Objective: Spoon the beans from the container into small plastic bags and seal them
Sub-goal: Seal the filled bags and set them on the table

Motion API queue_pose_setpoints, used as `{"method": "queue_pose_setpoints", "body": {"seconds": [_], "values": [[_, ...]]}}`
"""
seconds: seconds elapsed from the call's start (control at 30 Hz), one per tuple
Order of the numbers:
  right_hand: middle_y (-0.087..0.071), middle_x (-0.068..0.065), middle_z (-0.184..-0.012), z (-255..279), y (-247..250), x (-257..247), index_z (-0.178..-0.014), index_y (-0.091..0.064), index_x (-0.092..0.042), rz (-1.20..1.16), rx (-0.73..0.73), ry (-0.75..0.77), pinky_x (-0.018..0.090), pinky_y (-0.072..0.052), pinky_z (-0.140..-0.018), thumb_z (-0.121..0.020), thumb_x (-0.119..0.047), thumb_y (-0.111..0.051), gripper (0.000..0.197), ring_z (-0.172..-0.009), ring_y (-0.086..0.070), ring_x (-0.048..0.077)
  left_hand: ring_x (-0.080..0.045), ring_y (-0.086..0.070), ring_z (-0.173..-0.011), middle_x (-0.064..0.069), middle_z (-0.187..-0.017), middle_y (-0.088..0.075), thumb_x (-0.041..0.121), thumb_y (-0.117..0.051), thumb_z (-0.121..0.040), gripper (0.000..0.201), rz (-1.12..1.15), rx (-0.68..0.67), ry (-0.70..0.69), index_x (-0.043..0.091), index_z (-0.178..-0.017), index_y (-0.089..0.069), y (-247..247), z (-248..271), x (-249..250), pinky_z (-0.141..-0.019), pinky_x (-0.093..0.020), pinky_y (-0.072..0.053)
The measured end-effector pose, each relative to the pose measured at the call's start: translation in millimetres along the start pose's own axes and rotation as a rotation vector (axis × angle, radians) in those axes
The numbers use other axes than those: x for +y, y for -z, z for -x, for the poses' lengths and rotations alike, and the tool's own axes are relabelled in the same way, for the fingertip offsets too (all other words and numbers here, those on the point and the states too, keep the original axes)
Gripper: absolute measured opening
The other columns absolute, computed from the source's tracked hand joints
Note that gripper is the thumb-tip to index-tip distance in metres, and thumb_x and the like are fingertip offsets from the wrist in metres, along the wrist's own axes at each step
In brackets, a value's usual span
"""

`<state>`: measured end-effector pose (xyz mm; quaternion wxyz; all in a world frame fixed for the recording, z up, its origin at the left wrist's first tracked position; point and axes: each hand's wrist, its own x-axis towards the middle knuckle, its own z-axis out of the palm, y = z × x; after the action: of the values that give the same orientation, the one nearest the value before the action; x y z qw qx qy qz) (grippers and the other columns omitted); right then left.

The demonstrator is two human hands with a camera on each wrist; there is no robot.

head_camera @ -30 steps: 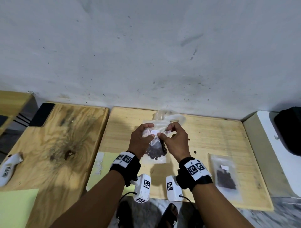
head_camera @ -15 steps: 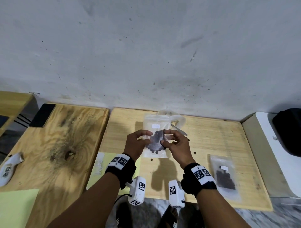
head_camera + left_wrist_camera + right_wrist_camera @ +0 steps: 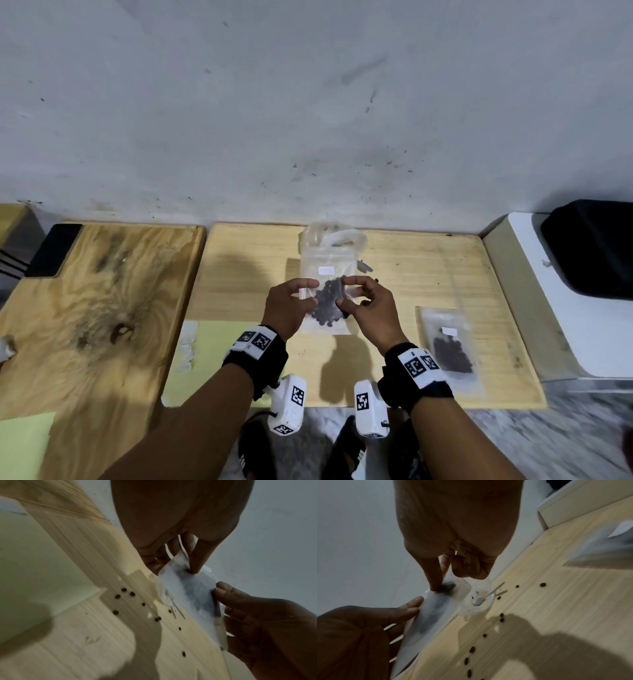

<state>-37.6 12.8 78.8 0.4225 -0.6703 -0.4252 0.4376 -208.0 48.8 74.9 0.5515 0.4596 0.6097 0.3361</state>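
A small clear plastic bag [image 3: 325, 270] with dark beans and a white label hangs over the light wooden table [image 3: 428, 274], held between both hands. My left hand [image 3: 310, 293] pinches its left edge and my right hand [image 3: 344, 293] pinches its right edge, thumbs on the bean cluster. In the left wrist view my thumb presses the bag [image 3: 187, 588]; in the right wrist view the bag [image 3: 433, 609] is blurred. Behind it stands the clear container [image 3: 332, 234]. The container [image 3: 481, 605] holds a small spoon [image 3: 481, 599]. A filled bag [image 3: 448, 346] lies flat at the right.
Loose beans [image 3: 123, 595] lie scattered on the table under the hands. A darker wooden board [image 3: 96, 308] with a black phone [image 3: 53, 250] sits left; a yellow-green sheet [image 3: 212, 359] lies at the front. A white box [image 3: 565, 291] with a black object stands right.
A second ago both hands pinched the bag's top edge with the beans hanging below. Now they grip its middle, lower down, with the label end pointing away from me.
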Motion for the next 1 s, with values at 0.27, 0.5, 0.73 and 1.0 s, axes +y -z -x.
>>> {"method": "queue_pose_setpoints", "body": {"seconds": [0.27, 0.5, 0.73, 1.0], "values": [[-0.07, -0.006, -0.086, 22.3, 109.9, 62.8, -0.089, -0.068, -0.033, 0.241, 0.202, -0.275, 0.038, -0.06, -0.075, -0.08, -0.028, -0.077, 0.013, -0.073, -0.071, 0.017, -0.024, -0.063, -0.087, -0.007, -0.123, -0.058, -0.001, -0.07, -0.08, 0.036, -0.054, -0.379, 0.246, 0.015, -0.112, -0.066, -125.8, 18.1, -28.1, -0.069, -0.031, -0.05], [-0.066, 0.001, -0.113, 33.5, 188.7, 108.7, -0.114, -0.07, -0.027, 0.425, 0.256, -0.375, 0.03, -0.048, -0.082, -0.082, -0.028, -0.073, 0.033, -0.101, -0.064, 0.023, -0.03, -0.062, -0.108, -0.004, -0.139, -0.049, -0.003, -0.065, -0.084, 0.055, -0.074, -0.592, 0.364, 0.013, -0.136, -0.052, -219.8, 30.2, -34.8, -0.066, -0.031, -0.049], [-0.057, 0.005, -0.124, 28.8, 204.3, 131.8, -0.127, -0.064, -0.03, 0.498, 0.155, -0.408, 0.033, -0.049, -0.089, -0.076, -0.024, -0.073, 0.052, -0.112, -0.062, 0.028, -0.026, -0.052, -0.086, -0.008, -0.112, -0.058, 0.001, -0.064, -0.084, 0.053, -0.174, -0.601, 0.411, 0.016, -0.134, -0.054, -245.0, 25.8, -40.1, -0.061, -0.031, -0.042], [-0.053, -0.002, -0.132, 3.3, 194.5, 106.6, -0.12, -0.063, -0.029, 0.521, 0.216, -0.302, 0.033, -0.05, -0.087, -0.083, -0.024, -0.068, 0.038, -0.105, -0.062, 0.023, -0.022, -0.063, -0.081, -0.003, -0.113, -0.061, 0.009, -0.066, -0.086, 0.024, -0.121, -0.384, 0.21, 0.028, -0.102, -0.064, -211.7, 4.7, -29.3, -0.056, -0.022, -0.043]]}}
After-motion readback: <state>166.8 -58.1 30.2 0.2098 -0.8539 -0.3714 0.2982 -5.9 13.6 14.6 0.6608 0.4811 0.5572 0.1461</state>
